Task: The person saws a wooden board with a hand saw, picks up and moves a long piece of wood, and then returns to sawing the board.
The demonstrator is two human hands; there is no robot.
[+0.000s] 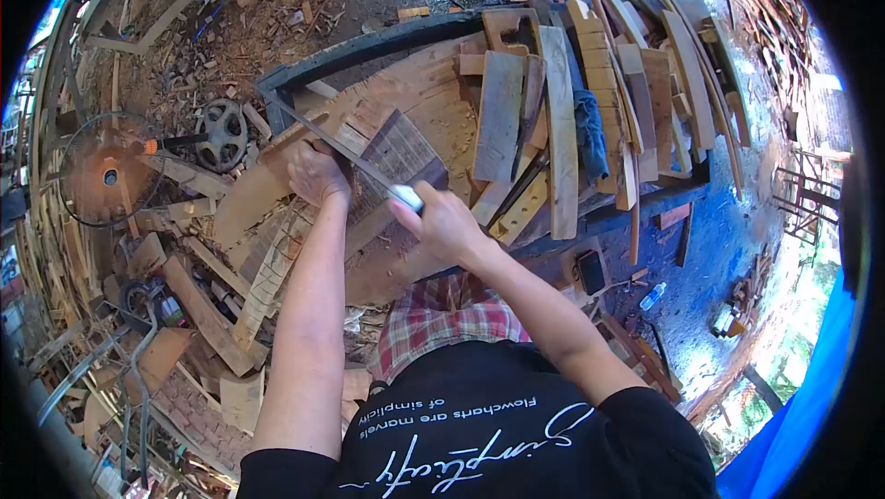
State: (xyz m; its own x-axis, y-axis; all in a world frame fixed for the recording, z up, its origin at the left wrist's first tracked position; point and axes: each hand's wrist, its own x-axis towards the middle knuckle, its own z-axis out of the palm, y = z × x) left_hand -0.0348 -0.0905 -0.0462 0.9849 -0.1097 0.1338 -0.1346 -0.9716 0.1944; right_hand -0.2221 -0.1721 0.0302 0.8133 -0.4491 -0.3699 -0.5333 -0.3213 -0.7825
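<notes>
My right hand (447,222) is closed around the white handle of a long, thin-bladed tool (355,160), which looks like a hand saw seen nearly edge-on. Its blade runs up and left, past the fingers of my left hand (318,174). That left hand bears down on a piece of wood beside the blade; its fingertips and most of the piece are hidden. Just right of the blade lies a dark-grained wooden board (403,150) with a pale end. Under all this is the worn wooden bench top (419,79).
Wooden planks (502,116) are stacked on the bench's right side, with a blue cloth (588,125) among them. A round fan-like guard (111,170) and a spoked wheel (221,135) are at left. A phone (590,271) and a plastic bottle (653,296) lie at lower right.
</notes>
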